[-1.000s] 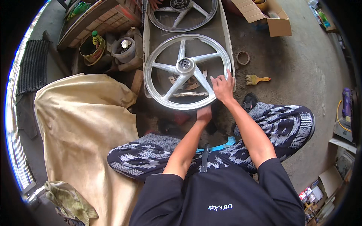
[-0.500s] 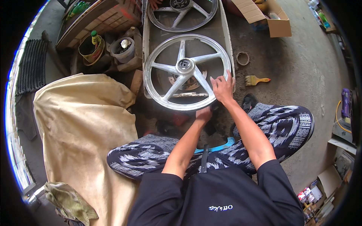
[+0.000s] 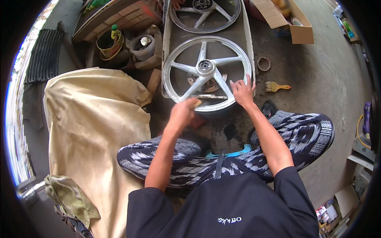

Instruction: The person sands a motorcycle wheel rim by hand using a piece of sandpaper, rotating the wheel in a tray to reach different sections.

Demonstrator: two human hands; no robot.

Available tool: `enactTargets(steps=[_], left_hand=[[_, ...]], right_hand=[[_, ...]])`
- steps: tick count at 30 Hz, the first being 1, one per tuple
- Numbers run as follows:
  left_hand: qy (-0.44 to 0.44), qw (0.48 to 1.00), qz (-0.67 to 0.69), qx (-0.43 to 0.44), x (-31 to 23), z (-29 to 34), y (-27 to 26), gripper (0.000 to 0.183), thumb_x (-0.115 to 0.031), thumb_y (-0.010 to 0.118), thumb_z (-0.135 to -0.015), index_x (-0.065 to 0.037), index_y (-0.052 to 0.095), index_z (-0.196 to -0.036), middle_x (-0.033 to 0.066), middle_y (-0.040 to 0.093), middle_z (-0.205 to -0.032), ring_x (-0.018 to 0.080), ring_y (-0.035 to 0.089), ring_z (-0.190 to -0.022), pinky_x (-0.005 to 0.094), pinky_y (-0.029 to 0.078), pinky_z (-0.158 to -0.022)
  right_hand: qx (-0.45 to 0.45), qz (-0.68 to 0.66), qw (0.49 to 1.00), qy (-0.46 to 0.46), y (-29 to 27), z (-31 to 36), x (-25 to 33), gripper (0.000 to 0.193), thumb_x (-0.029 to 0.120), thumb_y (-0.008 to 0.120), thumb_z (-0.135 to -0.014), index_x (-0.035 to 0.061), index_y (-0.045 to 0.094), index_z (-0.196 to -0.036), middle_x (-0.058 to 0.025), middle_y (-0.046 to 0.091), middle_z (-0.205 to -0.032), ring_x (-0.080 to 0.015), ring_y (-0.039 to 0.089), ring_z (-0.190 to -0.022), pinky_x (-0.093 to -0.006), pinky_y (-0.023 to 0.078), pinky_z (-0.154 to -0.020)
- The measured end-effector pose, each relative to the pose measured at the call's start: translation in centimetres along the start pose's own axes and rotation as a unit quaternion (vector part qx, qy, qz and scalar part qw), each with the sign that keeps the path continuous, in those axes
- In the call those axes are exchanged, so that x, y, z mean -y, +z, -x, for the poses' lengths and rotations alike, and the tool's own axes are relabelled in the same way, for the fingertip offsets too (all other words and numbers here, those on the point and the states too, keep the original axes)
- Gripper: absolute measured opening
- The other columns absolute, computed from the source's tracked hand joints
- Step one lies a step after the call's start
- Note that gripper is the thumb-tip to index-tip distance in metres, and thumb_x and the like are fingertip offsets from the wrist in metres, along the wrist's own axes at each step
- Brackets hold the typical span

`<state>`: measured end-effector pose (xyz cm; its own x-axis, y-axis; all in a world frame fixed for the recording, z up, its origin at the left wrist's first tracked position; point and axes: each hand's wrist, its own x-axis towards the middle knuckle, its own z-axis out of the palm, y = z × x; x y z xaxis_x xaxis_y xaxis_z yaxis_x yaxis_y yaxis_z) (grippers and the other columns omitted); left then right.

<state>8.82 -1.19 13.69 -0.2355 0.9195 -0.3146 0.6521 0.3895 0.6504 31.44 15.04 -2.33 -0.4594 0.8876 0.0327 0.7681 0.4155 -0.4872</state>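
A silver five-spoke motorcycle wheel (image 3: 204,84) lies across the near end of a shallow rectangular tray (image 3: 167,55). My right hand (image 3: 243,93) grips its rim at the near right, some fingers raised over the edge. At the near left of the rim is my left hand (image 3: 182,115), closed and slightly blurred. A small yellowish piece (image 3: 198,103) shows at its fingertips; its kind cannot be made out. Through the spokes a brake disc (image 3: 195,84) is visible, partly hidden.
Another wheel (image 3: 234,20) lies at the tray's far end, with a co-worker's hand (image 3: 177,4) beside it. To the right are a paintbrush (image 3: 278,87), a ring (image 3: 264,64) and a cardboard box (image 3: 302,35). Buckets (image 3: 143,52) and a tan cover (image 3: 95,115) occupy the left.
My left hand has come from under the near rim to its left side, bringing the yellowish piece into sight. My right hand stays on the rim. The whole view has shifted a little.
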Motion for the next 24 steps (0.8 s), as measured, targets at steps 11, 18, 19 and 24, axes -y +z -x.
enactTargets(steps=[11, 18, 19, 24], left_hand=[[0.017, 0.973, -0.167, -0.158, 6.8, 0.3, 9.7, 0.043, 0.0, 0.052, -0.085, -0.001, 0.053, -0.128, 0.0225, 0.054, -0.13, 0.0485, 0.041, -0.135, 0.0507, 0.037, -0.114], [0.077, 0.966, -0.123, -0.214, 11.4, -1.2, 8.2, 0.039, 0.002, 0.046, -0.088, -0.002, 0.053, -0.126, 0.0255, 0.054, -0.134, 0.0462, 0.04, -0.139, 0.0548, 0.034, -0.116], [0.049, 0.97, -0.141, -0.193, 11.5, -1.3, 7.7, 0.042, 0.002, 0.045, -0.087, -0.007, 0.053, -0.128, 0.0202, 0.055, -0.135, 0.0424, 0.04, -0.141, 0.0638, 0.03, -0.115], [0.076, 0.964, -0.222, -0.123, 15.6, -2.8, 2.9, 0.042, 0.0, 0.046, -0.088, -0.014, 0.054, -0.128, 0.0095, 0.057, -0.138, 0.0293, 0.038, -0.146, 0.0717, 0.017, -0.116]], right_hand=[[0.115, 0.058, 0.988, -0.084, -2.5, 1.0, 0.5, 0.044, 0.043, 0.05, -0.099, 0.0075, 0.074, -0.087, -0.01, 0.067, -0.1, -0.0256, 0.056, -0.115, -0.0598, 0.019, -0.113], [0.094, 0.101, 0.988, -0.072, -1.6, 3.9, 3.3, 0.043, 0.039, 0.047, -0.101, 0.0075, 0.074, -0.089, -0.0109, 0.067, -0.099, -0.0274, 0.058, -0.111, -0.0608, 0.024, -0.107], [0.109, 0.101, 0.987, -0.055, -1.6, 4.6, 4.1, 0.046, 0.041, 0.047, -0.101, 0.0053, 0.073, -0.091, -0.0119, 0.067, -0.102, -0.0283, 0.057, -0.112, -0.0613, 0.024, -0.108], [0.187, 0.08, 0.979, -0.034, -2.7, 6.1, 9.5, 0.077, 0.068, 0.046, -0.094, -0.0037, 0.071, -0.109, -0.0193, 0.063, -0.12, -0.0312, 0.049, -0.124, -0.0572, 0.021, -0.113]])
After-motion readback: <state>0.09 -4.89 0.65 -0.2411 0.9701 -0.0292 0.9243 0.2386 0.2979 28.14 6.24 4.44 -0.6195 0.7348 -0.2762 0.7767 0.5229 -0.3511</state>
